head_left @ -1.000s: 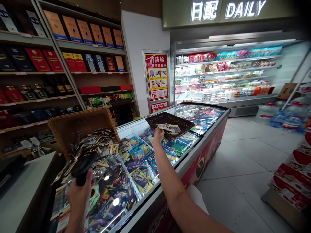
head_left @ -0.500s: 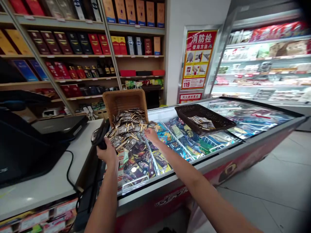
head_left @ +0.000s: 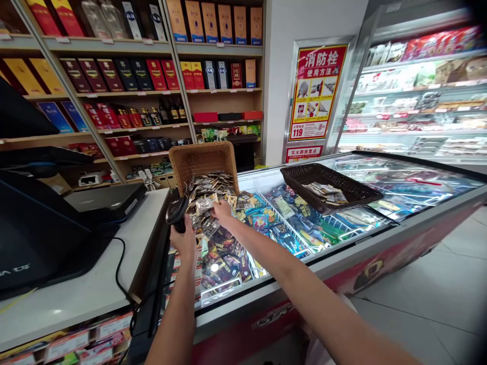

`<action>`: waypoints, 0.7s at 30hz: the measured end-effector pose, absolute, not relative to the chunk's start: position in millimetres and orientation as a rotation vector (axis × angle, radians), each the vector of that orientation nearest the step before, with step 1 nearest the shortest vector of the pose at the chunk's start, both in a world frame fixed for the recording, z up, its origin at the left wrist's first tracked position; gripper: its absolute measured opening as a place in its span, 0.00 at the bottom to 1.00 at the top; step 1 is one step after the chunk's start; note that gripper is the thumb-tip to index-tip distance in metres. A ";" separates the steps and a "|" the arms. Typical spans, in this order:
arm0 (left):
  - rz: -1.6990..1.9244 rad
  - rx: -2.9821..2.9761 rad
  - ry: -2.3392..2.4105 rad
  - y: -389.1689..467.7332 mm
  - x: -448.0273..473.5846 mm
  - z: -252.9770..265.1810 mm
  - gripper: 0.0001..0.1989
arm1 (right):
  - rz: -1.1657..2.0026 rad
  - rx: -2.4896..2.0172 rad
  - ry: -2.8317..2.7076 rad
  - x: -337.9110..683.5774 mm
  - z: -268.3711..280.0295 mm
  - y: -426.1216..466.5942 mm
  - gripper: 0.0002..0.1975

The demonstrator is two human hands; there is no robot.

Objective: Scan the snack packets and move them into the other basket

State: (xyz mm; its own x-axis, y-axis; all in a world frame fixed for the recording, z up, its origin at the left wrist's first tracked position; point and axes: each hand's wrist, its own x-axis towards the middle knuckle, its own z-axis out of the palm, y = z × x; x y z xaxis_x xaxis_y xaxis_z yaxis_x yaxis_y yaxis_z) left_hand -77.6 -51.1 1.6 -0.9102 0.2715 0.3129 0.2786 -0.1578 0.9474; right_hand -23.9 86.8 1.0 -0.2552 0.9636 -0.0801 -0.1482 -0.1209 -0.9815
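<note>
My left hand (head_left: 184, 238) is wrapped round the grip of a black handheld barcode scanner (head_left: 177, 210), held near the left end of the freezer. Just right of it, my right hand (head_left: 222, 210) pinches a small shiny snack packet (head_left: 206, 203) by its edge, close to the scanner's head. Behind both hands a tan wicker basket (head_left: 203, 152) lies tipped toward me, with many similar packets (head_left: 213, 183) spilling from it onto the freezer's glass top. A dark brown woven tray (head_left: 304, 175) stands on the glass to the right, holding several packets (head_left: 327, 192).
The chest freezer (head_left: 315, 256) with bagged goods under its glass runs to the right. On the left is a white counter (head_left: 87, 274) with a black checkout terminal (head_left: 41, 233) and a cable (head_left: 122, 268). Shelves of boxes (head_left: 129, 76) stand behind.
My right hand has moved left from the pile, now with a packet, close to the scanner. The scanner stays in my left hand. The view has shifted slightly.
</note>
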 end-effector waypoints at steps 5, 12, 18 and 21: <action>-2.349 -1.130 -2.117 -47.6 -63.5 1.0 0.25 | 1.490 -1.037 -1.070 58.7 -12.5 108.2 0.01; -1.449 -1.935 -2.415 -47.6 -44.0 -3.7 0.24 | 1.450 -1.147 -0.986 140.2 -26.8 126.7 0.01; -1.230 -1.976 -2.432 -50.8 -38.4 2.2 0.23 | 1.405 -1.186 -0.972 143.5 -31.0 127.7 0.04; -1.224 -1.978 -2.456 -50.9 -38.3 3.3 0.24 | 1.386 -1.221 -0.957 143.0 -31.7 128.6 0.05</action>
State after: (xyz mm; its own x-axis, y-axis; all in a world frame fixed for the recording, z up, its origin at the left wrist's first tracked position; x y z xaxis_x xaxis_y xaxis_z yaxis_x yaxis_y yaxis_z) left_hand -38.3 -50.9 3.3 -0.2969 0.9233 0.2436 0.7504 0.0679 0.6575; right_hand 143.0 128.6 -31.7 0.0250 0.9833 -0.1803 -0.1800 -0.1730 -0.9683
